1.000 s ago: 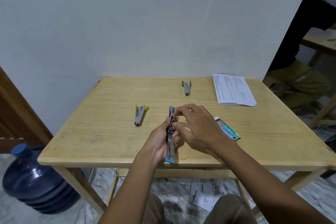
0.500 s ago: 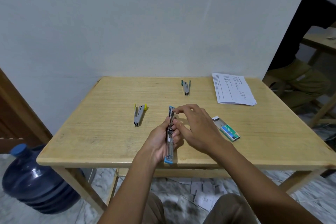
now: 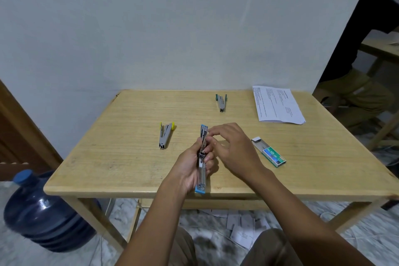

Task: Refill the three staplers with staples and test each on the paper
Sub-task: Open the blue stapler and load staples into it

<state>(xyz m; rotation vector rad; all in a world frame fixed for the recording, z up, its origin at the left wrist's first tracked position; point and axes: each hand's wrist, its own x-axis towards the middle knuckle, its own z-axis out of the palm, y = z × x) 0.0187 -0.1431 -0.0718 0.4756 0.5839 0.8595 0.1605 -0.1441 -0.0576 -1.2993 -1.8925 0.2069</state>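
My left hand [image 3: 190, 166] grips a blue stapler [image 3: 201, 170], swung fully open into one long line, above the near edge of the wooden table [image 3: 129, 170]. My right hand [image 3: 233, 147] is beside its far half, fingers curled and pinching at the stapler's magazine; whether a staple strip sits between them is hidden. A yellow-tipped stapler [image 3: 165, 135] lies to the left. Further back lies a green-tipped stapler [image 3: 221, 102]. An open green staple box [image 3: 269, 153] lies right of my hands. The printed paper [image 3: 277, 104] rests at the back right corner.
A white wall stands right behind the table. A large blue water bottle [image 3: 41, 211] sits on the floor at the left. Paper scraps [image 3: 241, 229] lie on the floor under the table. Another person sits at the far right [image 3: 356, 84].
Both hands have stayed over the blue stapler; my right fingers have shifted slightly along its far half. Everything else on the table is where it was.
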